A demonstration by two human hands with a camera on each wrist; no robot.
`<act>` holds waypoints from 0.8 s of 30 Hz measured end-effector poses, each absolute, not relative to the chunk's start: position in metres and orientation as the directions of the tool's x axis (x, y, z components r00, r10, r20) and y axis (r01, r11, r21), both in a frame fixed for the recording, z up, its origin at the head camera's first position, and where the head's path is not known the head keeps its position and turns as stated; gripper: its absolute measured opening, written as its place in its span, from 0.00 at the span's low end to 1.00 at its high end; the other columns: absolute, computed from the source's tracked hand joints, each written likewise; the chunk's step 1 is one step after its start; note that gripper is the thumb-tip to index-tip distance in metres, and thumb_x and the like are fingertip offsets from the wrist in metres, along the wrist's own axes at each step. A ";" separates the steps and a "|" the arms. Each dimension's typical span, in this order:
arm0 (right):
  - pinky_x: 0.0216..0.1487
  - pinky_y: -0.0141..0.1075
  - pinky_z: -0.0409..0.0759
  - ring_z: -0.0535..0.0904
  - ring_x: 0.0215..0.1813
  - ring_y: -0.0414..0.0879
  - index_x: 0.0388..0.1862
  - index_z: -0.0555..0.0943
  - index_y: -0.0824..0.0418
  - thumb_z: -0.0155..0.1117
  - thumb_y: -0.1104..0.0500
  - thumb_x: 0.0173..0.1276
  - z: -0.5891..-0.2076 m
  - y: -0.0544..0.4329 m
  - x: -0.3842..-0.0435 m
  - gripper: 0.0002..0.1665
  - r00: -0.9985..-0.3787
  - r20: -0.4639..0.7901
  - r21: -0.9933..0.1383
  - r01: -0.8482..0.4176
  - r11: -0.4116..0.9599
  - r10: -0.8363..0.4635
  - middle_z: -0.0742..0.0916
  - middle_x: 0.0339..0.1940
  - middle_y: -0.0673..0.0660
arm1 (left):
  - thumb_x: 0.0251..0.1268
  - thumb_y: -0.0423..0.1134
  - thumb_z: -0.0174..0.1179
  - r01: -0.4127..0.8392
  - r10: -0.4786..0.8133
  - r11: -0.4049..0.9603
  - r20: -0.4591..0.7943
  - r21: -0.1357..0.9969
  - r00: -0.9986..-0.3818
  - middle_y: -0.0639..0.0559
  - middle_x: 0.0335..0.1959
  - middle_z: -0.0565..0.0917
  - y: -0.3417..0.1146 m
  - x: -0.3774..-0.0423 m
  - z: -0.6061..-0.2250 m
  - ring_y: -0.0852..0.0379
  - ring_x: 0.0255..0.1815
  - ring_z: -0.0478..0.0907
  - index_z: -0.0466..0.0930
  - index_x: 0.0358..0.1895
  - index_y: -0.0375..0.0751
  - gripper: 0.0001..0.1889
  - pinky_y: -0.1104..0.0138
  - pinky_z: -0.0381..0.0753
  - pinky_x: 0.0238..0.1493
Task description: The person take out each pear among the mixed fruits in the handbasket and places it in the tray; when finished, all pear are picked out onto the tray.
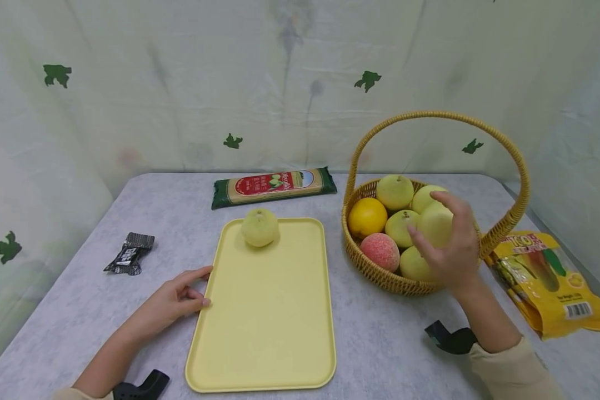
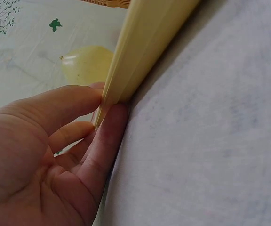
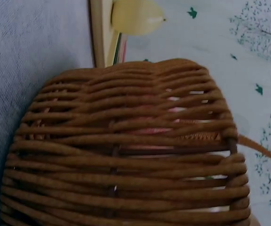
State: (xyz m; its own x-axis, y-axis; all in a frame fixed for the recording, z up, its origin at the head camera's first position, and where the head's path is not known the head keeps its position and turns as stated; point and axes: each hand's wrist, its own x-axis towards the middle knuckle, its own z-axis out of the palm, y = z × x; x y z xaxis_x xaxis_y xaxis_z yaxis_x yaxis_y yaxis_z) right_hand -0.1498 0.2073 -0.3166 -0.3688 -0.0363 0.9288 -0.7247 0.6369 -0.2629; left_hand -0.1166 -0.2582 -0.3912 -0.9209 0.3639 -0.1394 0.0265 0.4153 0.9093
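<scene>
My left hand (image 1: 172,303) pinches the left rim of a yellow rectangular tray (image 1: 265,333). In the left wrist view, its thumb is on the tray's upper side and fingers are beneath the edge. A pale green pear (image 1: 260,227) sits at the tray's far end. Above the right side of a wicker basket (image 1: 395,283), my right hand (image 1: 457,255) has thumb and fingers spread around a pale green pear (image 1: 436,225), with no firm grip visible. Around it lie other pale green pears (image 1: 394,192), an orange (image 1: 367,217) and a pinkish-red peach (image 1: 380,251).
A green-ended noodle packet (image 1: 275,186) lies behind the tray. Left of the tray is a small black wrapped packet (image 1: 131,254). A yellow bag (image 1: 555,283) with mango pictures lies right of the basket, whose tall handle (image 1: 437,115) arches above the fruit.
</scene>
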 end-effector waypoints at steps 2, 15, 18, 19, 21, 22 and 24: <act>0.55 0.38 0.64 0.71 0.49 0.59 0.50 0.70 0.73 0.60 0.42 0.58 -0.318 0.213 -0.153 0.37 -0.382 0.924 -0.276 -0.709 0.649 -0.024 0.77 0.46 0.67 | 0.56 0.38 0.62 0.025 0.367 0.414 -0.141 0.910 -0.919 0.38 0.60 0.60 -0.258 -0.117 -0.391 0.56 0.35 0.76 0.57 0.67 0.38 0.36 0.68 0.74 0.32; 0.55 0.35 0.60 0.66 0.55 0.53 0.59 0.65 0.67 0.65 0.61 0.53 -0.325 0.237 -0.158 0.35 -0.653 0.755 -0.520 -0.548 0.655 0.054 0.72 0.53 0.65 | 0.57 0.38 0.61 0.034 0.375 0.397 -0.129 0.917 -0.918 0.38 0.60 0.60 -0.258 -0.117 -0.392 0.56 0.36 0.76 0.56 0.67 0.38 0.35 0.69 0.74 0.34; 0.55 0.33 0.59 0.65 0.56 0.52 0.62 0.63 0.64 0.66 0.67 0.52 -0.324 0.240 -0.156 0.38 -0.736 0.670 -0.602 -0.464 0.650 0.095 0.71 0.55 0.62 | 0.57 0.38 0.61 0.033 0.375 0.394 -0.129 0.918 -0.918 0.38 0.60 0.60 -0.259 -0.117 -0.392 0.56 0.36 0.76 0.56 0.67 0.38 0.35 0.69 0.74 0.34; 0.54 0.32 0.60 0.65 0.56 0.52 0.63 0.62 0.63 0.66 0.66 0.53 -0.323 0.241 -0.156 0.38 -0.766 0.634 -0.627 -0.429 0.650 0.106 0.70 0.56 0.62 | 0.57 0.37 0.61 0.032 0.375 0.394 -0.129 0.919 -0.918 0.38 0.60 0.60 -0.259 -0.117 -0.392 0.56 0.36 0.76 0.56 0.67 0.38 0.35 0.69 0.74 0.34; 0.52 0.35 0.61 0.64 0.57 0.53 0.65 0.59 0.60 0.65 0.63 0.56 -0.321 0.243 -0.155 0.39 -0.826 0.552 -0.671 -0.362 0.647 0.110 0.68 0.58 0.61 | 0.57 0.37 0.61 0.028 0.374 0.393 -0.131 0.919 -0.918 0.38 0.60 0.60 -0.259 -0.117 -0.392 0.56 0.36 0.76 0.56 0.67 0.38 0.35 0.69 0.74 0.34; 0.51 0.37 0.62 0.63 0.57 0.53 0.66 0.57 0.59 0.64 0.61 0.57 -0.320 0.245 -0.155 0.40 -0.855 0.508 -0.694 -0.332 0.639 0.107 0.68 0.59 0.61 | 0.57 0.37 0.61 0.027 0.373 0.393 -0.132 0.919 -0.918 0.38 0.60 0.60 -0.259 -0.117 -0.392 0.56 0.36 0.76 0.56 0.67 0.38 0.35 0.69 0.74 0.34; 0.49 0.43 0.63 0.62 0.59 0.55 0.69 0.53 0.57 0.62 0.57 0.60 -0.317 0.248 -0.154 0.42 -0.906 0.413 -0.735 -0.271 0.621 0.093 0.65 0.61 0.61 | 0.57 0.37 0.61 0.028 0.372 0.395 -0.132 0.918 -0.919 0.38 0.60 0.59 -0.259 -0.117 -0.392 0.56 0.36 0.76 0.56 0.67 0.38 0.35 0.69 0.74 0.34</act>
